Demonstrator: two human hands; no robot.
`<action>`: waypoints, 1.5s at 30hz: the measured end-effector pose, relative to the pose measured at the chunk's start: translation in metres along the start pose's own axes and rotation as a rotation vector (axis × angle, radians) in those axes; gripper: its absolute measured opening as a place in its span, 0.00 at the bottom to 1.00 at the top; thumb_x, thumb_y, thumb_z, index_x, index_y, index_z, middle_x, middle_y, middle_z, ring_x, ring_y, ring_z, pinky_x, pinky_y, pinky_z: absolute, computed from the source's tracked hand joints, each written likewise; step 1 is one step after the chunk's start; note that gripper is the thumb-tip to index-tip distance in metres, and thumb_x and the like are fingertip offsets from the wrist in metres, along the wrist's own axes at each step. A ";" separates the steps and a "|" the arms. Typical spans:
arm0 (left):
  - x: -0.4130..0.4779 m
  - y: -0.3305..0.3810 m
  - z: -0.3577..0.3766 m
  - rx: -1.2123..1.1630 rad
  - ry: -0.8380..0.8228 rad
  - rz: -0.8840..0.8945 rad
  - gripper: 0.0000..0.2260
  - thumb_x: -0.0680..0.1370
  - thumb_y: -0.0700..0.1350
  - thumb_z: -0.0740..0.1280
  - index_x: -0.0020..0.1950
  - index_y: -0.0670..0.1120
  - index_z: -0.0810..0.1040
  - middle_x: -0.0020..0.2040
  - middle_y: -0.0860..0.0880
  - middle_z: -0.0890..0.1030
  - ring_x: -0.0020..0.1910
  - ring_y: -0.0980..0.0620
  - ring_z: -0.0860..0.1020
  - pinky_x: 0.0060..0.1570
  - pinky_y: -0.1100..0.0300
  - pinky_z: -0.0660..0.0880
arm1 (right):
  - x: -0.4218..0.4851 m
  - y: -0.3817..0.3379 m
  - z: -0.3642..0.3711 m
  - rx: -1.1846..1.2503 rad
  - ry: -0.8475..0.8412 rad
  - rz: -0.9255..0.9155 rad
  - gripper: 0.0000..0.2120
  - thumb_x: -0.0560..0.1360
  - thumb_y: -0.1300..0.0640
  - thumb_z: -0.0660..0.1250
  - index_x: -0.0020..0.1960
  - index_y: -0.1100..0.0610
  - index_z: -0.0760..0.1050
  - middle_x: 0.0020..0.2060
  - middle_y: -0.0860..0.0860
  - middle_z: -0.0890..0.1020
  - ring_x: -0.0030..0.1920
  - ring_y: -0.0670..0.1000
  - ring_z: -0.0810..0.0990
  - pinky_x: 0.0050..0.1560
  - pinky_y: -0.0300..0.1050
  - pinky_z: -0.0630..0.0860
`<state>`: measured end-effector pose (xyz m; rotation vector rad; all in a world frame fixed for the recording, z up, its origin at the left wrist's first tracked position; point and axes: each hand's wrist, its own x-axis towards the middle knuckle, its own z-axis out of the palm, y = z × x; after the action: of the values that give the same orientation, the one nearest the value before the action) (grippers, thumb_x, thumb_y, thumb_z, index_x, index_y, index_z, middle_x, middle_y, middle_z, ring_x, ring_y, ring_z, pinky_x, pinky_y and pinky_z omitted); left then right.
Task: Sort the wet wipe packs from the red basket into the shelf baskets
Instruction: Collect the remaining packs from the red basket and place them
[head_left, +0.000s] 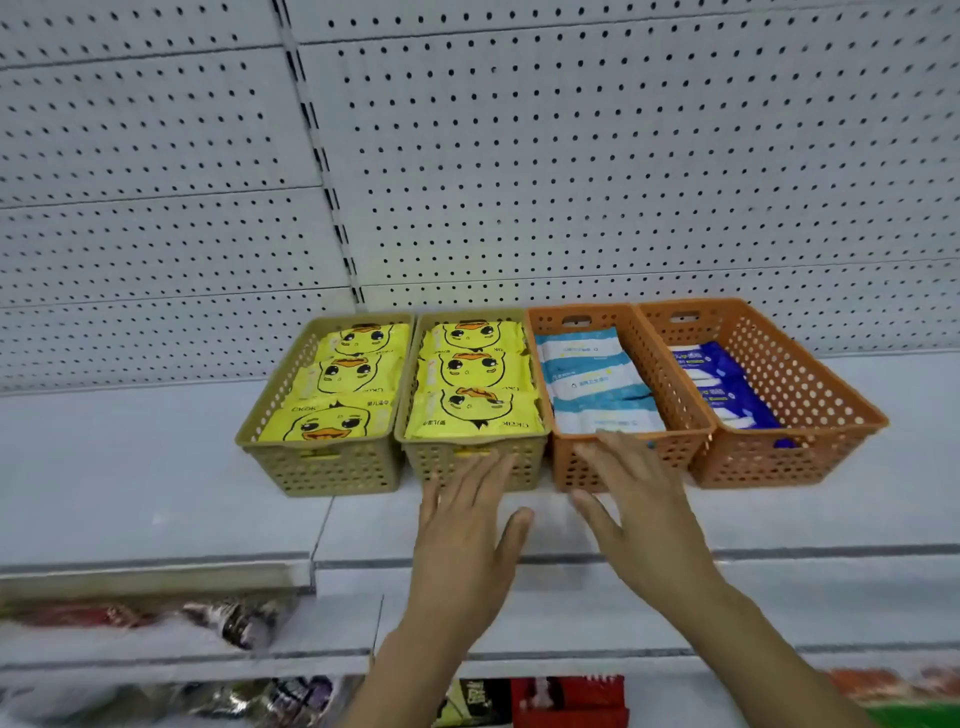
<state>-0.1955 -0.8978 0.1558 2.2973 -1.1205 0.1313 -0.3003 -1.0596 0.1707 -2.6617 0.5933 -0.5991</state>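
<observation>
Seemingly almost done: all four shelf baskets (322, 467) hold packs (470, 415); my left grip (467, 525) and right grip (639, 504) are spread, empty.

Head view, close, down onto shelf (130, 467)

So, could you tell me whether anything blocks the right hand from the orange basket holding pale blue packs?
Nothing visible does: the open right hand is at the front rim of that orange basket, whose top is uncovered.
</observation>
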 end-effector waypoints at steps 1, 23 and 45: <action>-0.021 -0.001 -0.003 -0.033 0.004 -0.031 0.28 0.79 0.64 0.46 0.76 0.55 0.63 0.73 0.58 0.67 0.74 0.57 0.62 0.75 0.57 0.47 | -0.021 -0.011 0.004 0.071 0.015 0.004 0.22 0.77 0.44 0.56 0.67 0.50 0.72 0.67 0.50 0.73 0.68 0.53 0.70 0.67 0.55 0.68; -0.357 -0.271 -0.158 -0.008 -0.141 -0.756 0.23 0.81 0.58 0.59 0.75 0.56 0.62 0.69 0.55 0.74 0.65 0.54 0.74 0.62 0.56 0.72 | -0.137 -0.312 0.228 0.214 -0.689 -0.193 0.16 0.79 0.45 0.59 0.65 0.45 0.69 0.59 0.43 0.74 0.55 0.43 0.73 0.55 0.41 0.71; -0.505 -0.679 -0.123 -0.509 -0.414 -1.507 0.13 0.73 0.44 0.71 0.51 0.36 0.75 0.46 0.36 0.80 0.48 0.39 0.80 0.41 0.53 0.71 | -0.134 -0.585 0.565 -0.104 -0.795 -0.032 0.33 0.76 0.54 0.65 0.76 0.55 0.53 0.73 0.55 0.61 0.71 0.58 0.57 0.70 0.51 0.58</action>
<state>0.0082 -0.1539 -0.2132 2.1044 0.5912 -1.0719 0.0410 -0.3644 -0.1105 -2.6922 0.3406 0.4961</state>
